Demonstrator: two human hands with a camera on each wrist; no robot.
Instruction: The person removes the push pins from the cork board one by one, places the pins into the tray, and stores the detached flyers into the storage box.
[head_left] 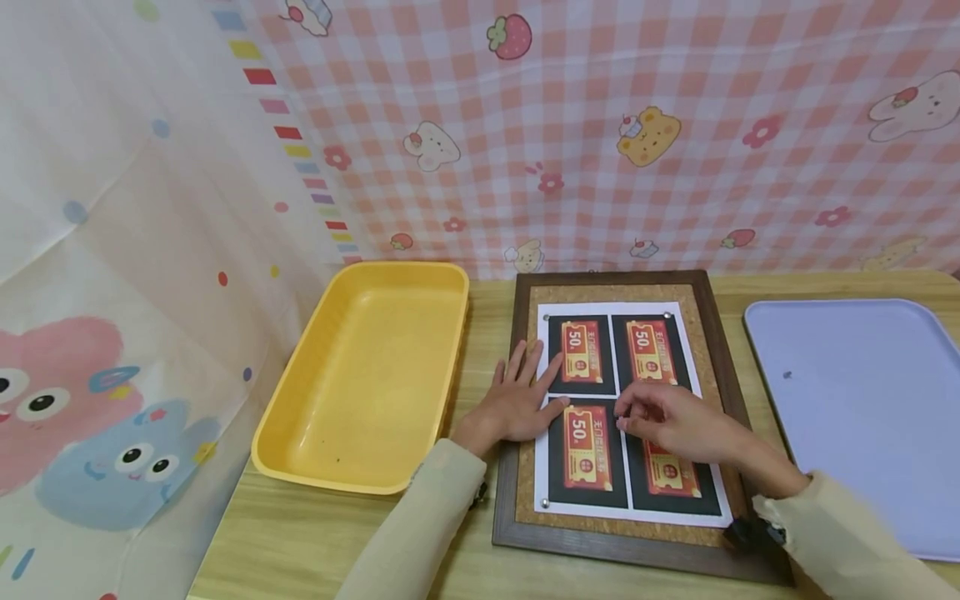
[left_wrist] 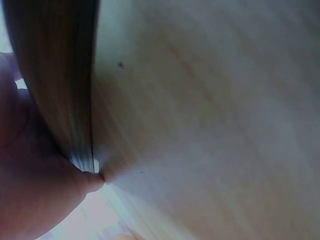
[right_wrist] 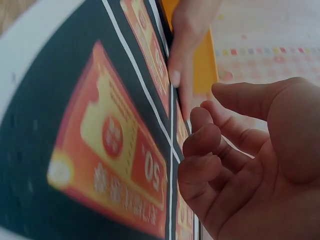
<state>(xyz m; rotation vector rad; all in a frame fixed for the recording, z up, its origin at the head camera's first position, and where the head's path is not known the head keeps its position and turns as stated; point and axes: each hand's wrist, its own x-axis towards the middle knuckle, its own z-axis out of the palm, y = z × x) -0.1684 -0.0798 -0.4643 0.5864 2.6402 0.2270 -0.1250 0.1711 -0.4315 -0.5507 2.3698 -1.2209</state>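
And here's the right hand (head_left: 671,422) over the printed sheet (head_left: 597,397), fingers (right_wrist: 199,169) curled, on what I can't tell, that long axis running away up the corkboard (head_left: 615,292), left hand (head_left: 517,407) spread nearer its left edge.

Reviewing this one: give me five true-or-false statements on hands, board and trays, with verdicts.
1. The yellow rectangular plastic tray stands left of the brown-framed cork board. True.
2. The lavender rectangular tray lies between them. False: it lies right of the board.
3. The left hand is spread partly over the white printed paper sheet. True.
4. The right hand is inside the yellow tray. False: it is over the sheet.
5. Four red-and-yellow printed coupons show on the sheet. True.
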